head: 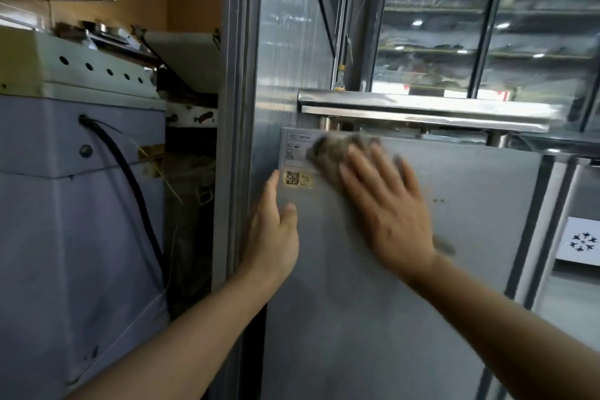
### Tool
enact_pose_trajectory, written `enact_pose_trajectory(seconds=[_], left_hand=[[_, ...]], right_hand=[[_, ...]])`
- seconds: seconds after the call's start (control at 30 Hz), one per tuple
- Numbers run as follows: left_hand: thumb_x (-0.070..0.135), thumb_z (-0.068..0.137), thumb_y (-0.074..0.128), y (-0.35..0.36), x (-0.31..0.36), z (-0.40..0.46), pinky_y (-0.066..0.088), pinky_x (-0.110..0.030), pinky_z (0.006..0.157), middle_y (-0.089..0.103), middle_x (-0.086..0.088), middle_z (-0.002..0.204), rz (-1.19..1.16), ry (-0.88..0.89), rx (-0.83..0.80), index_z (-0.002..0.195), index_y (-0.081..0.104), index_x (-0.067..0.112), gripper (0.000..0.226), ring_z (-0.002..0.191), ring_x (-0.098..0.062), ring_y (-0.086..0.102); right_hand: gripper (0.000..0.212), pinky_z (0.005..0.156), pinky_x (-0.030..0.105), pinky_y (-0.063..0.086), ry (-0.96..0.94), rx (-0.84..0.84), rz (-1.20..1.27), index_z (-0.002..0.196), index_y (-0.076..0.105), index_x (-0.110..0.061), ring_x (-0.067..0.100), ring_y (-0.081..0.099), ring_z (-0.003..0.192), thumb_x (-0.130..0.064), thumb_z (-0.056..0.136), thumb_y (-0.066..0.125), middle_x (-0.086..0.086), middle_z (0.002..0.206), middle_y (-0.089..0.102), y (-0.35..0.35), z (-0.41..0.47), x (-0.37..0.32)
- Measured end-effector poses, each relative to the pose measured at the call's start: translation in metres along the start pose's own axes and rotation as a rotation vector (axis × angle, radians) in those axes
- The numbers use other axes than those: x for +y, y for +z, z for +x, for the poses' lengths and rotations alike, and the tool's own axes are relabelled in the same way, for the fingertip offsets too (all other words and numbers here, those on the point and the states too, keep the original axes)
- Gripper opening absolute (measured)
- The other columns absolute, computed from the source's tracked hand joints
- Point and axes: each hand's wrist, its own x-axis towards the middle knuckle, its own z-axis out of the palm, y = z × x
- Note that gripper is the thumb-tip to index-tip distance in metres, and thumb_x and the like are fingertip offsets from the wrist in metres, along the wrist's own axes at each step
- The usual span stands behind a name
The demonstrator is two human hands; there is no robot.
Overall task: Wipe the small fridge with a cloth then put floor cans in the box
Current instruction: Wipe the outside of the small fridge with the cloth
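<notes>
The small fridge's grey side panel (373,286) fills the middle of the view, with a QR sticker near its upper left corner. My right hand (386,201) lies flat with fingers spread, pressing a grey-brown cloth (328,148) against the panel's upper part; the cloth looks blurred. My left hand (274,230) rests with straight fingers along the panel's left edge, just below the sticker. No cans and no box are in view.
A steel shelf (422,107) juts out just above the fridge. Behind it stands a glass-door display cooler (487,26). A grey metal post (233,140) borders the fridge on the left, and a blue-white machine (74,204) with a black cable stands further left.
</notes>
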Motion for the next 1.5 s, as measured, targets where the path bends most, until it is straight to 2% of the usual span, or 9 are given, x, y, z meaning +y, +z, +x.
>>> enact_pose_trajectory(seconds=[0.2,0.4,0.5,0.7,0.97,1.1,1.2,1.33,1.5], left_hand=[[0.014,0.096,0.043,0.012,0.000,-0.015,0.019,-0.023,0.109,0.018,0.006,0.155,0.153,0.035,-0.023,0.149,0.008,0.030,0.066,0.140,-0.011,0.022],[0.024,0.093,0.050,0.035,-0.001,-0.014,0.015,-0.039,0.117,-0.003,0.004,0.158,0.303,-0.042,0.068,0.148,-0.002,0.033,0.076,0.145,-0.021,0.006],[0.023,0.092,0.052,0.042,-0.009,-0.014,0.018,-0.046,0.116,-0.007,0.005,0.157,0.367,-0.022,0.110,0.148,-0.006,0.034,0.081,0.145,-0.023,0.004],[0.023,0.089,0.056,0.047,-0.016,-0.011,0.022,-0.049,0.114,-0.007,0.003,0.157,0.413,-0.008,0.143,0.147,-0.009,0.034,0.088,0.144,-0.027,0.007],[0.035,0.085,0.062,0.056,-0.018,-0.010,0.019,-0.052,0.111,-0.006,-0.004,0.157,0.485,-0.027,0.224,0.148,-0.007,0.032,0.093,0.143,-0.033,0.006],[0.036,0.083,0.063,0.059,-0.019,-0.011,0.020,-0.053,0.111,-0.005,-0.004,0.157,0.494,-0.010,0.245,0.148,-0.007,0.032,0.095,0.142,-0.033,0.005],[0.037,0.081,0.065,0.058,-0.020,-0.010,0.022,-0.054,0.111,-0.003,-0.001,0.157,0.501,0.005,0.251,0.147,-0.009,0.034,0.099,0.142,-0.033,0.008],[0.034,0.080,0.068,0.060,-0.021,-0.011,0.023,-0.055,0.110,-0.002,0.000,0.156,0.512,0.021,0.263,0.147,-0.010,0.034,0.103,0.141,-0.033,0.010],[0.032,0.078,0.070,0.060,-0.027,-0.010,0.024,-0.055,0.108,0.004,-0.005,0.155,0.544,0.080,0.293,0.148,-0.005,0.030,0.102,0.139,-0.035,0.014]], right_hand=[[0.061,0.113,0.044,0.010,-0.257,-0.192,-0.057,0.143,0.036,-0.019,0.026,0.027,0.141,-0.019,0.083,0.034,0.001,0.151,0.031,0.004,-0.089,-0.009],[0.057,0.115,0.045,0.002,0.132,0.003,-0.064,0.146,0.031,-0.016,0.025,0.016,0.143,-0.022,0.089,0.032,0.005,0.154,0.021,-0.018,-0.020,0.057],[0.059,0.116,0.047,0.007,0.234,0.047,-0.026,0.146,0.028,-0.013,0.029,0.012,0.144,-0.020,0.088,0.032,0.007,0.155,0.015,-0.007,-0.044,0.046],[0.062,0.114,0.049,0.014,0.141,-0.110,-0.029,0.145,0.023,-0.010,0.031,0.011,0.145,-0.012,0.083,0.031,0.012,0.152,0.027,0.006,-0.161,0.009],[0.057,0.115,0.046,0.003,0.568,0.131,-0.056,0.146,0.028,-0.007,0.034,0.016,0.143,-0.028,0.094,0.035,0.017,0.154,0.023,-0.013,-0.047,0.079],[0.057,0.115,0.047,0.009,0.616,0.109,-0.021,0.144,0.030,-0.003,0.034,0.015,0.143,-0.033,0.094,0.034,0.018,0.153,0.019,0.004,-0.112,0.040],[0.056,0.114,0.049,0.011,0.510,0.003,-0.062,0.142,0.029,-0.004,0.035,0.013,0.143,-0.026,0.091,0.036,0.016,0.154,0.016,0.008,-0.160,0.023],[0.059,0.114,0.049,0.000,0.558,0.064,-0.153,0.143,0.029,-0.004,0.034,0.015,0.142,-0.010,0.085,0.035,0.016,0.154,0.018,-0.009,-0.120,0.064],[0.058,0.114,0.047,-0.004,0.702,0.181,-0.156,0.146,0.025,-0.003,0.030,0.008,0.144,-0.011,0.089,0.029,0.010,0.157,0.016,-0.024,-0.067,0.114]])
